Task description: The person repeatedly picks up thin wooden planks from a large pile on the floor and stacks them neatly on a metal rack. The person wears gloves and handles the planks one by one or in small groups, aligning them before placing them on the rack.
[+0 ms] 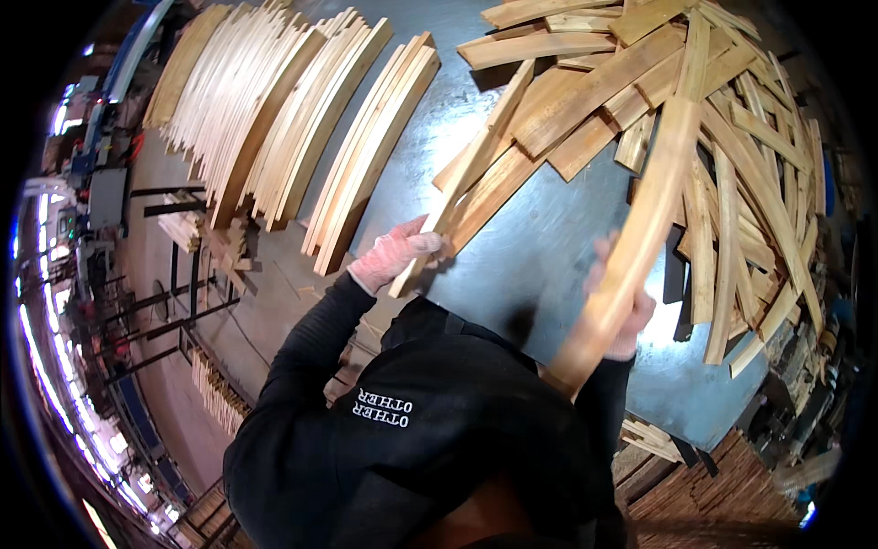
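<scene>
My left hand (395, 259), in a pinkish-white work glove, is closed round the near end of a narrow wooden strip (476, 156). That strip slants away from me, its far end by the heap of loose boards (585, 101). My right hand (629, 311), also gloved and somewhat blurred, grips a long wooden board (654, 188) from its right side. The board is raised above the metal tabletop (540, 247), its near end close to my body and its far part in front of the heap.
Rows of wooden strips (274, 101) stand side by side at the table's far left, with a smaller group (375, 151) nearer me. A tangled pile of boards (741, 192) covers the right side, some overhanging the edge. Black metal racks (183, 311) stand left of the table.
</scene>
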Demonstrator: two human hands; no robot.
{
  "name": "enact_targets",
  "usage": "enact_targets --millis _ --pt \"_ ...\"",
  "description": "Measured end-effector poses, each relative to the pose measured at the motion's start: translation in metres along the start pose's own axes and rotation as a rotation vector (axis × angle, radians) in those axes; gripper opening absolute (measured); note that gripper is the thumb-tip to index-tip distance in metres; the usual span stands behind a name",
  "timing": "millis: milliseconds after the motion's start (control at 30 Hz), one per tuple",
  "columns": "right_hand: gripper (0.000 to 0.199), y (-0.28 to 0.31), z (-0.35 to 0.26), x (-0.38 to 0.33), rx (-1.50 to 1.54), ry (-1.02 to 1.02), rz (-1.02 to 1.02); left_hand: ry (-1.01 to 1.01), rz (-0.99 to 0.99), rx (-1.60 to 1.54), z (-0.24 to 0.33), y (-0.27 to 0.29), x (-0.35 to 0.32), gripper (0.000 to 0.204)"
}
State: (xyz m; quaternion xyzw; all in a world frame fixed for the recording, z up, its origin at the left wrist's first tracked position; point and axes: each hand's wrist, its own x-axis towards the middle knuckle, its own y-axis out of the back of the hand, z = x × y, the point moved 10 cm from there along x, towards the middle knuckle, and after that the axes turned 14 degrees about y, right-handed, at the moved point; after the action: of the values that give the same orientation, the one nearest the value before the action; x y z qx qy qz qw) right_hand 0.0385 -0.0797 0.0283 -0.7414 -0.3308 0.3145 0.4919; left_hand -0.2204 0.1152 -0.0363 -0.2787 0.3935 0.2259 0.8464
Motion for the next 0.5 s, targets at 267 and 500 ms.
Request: enact_targets --millis 267,500 --pt "0.081 -0.007 0.156 0.078 0.251 -0.344 -0.052 -0.085 -0.182 -0.518 -0.028 -0.044 -0.068 0.07" --pt "0.078 -0.01 0.25 0.085 0.215 -0.286 -0.078 0.013 0.746 0.577 -0.036 0.046 -0.069 0.063"
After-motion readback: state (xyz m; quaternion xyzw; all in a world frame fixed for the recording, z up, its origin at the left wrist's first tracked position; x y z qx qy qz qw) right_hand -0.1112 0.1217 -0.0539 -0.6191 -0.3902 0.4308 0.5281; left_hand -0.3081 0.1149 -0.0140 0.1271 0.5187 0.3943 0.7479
